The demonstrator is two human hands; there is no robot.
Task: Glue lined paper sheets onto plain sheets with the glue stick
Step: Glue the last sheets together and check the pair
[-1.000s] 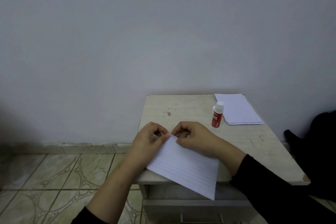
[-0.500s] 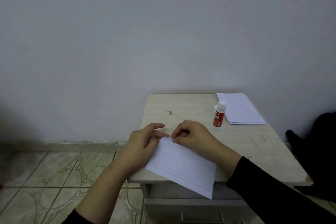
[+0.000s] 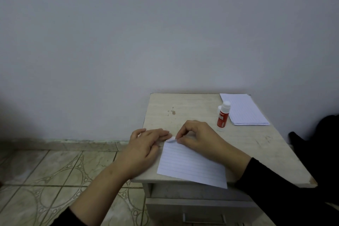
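We note the lined sheet (image 3: 192, 166) now lies flat on the worktop (image 3: 256, 152), near edge overhanging; it was lifted a second ago. Right hand (image 3: 200, 137) pinches its far corner; left hand (image 3: 145, 145) has let go, fingers spread beside it. Alignment under way. Beyond: one glue stick (image 3: 222, 115), one stack (image 3: 244, 110).

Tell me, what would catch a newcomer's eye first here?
Two hands meet at the far corner of a lined sheet lying askew at the table's near edge: the right hand pinches the lifted corner, while the left hand rests flat beside it. Behind them stands a red glue stick with a white cap, next to a paper stack in the far right corner.
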